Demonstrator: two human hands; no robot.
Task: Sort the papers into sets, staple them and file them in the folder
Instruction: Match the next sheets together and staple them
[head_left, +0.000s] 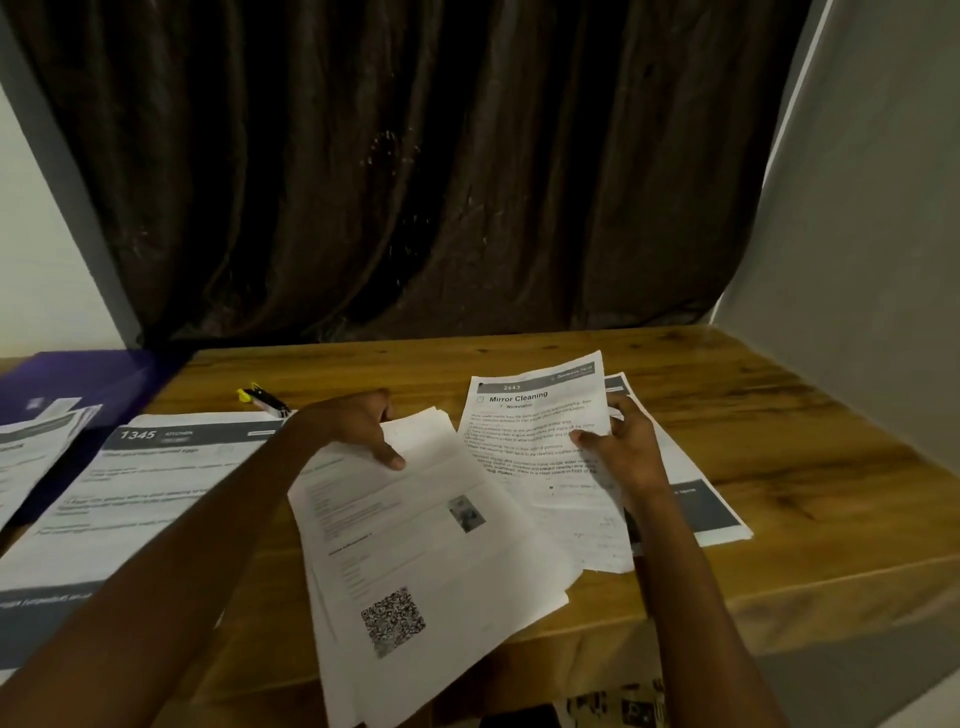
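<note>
My left hand grips the top edge of a stack of printed sheets with a QR code, lifted at a tilt over the wooden table. My right hand pinches a sheet headed "Mirror Cleaning" by its right edge, thumb on its face. Beneath that sheet lie more papers with a dark band. To the left lies a sheet numbered 1345. A purple folder sits at the far left, papers resting on it. A small stapler with a yellow end lies behind the sheets.
A dark curtain hangs behind the table. A grey wall closes in the right side. Bare wood shows at the table's right and back. More printed paper shows below the table's front edge.
</note>
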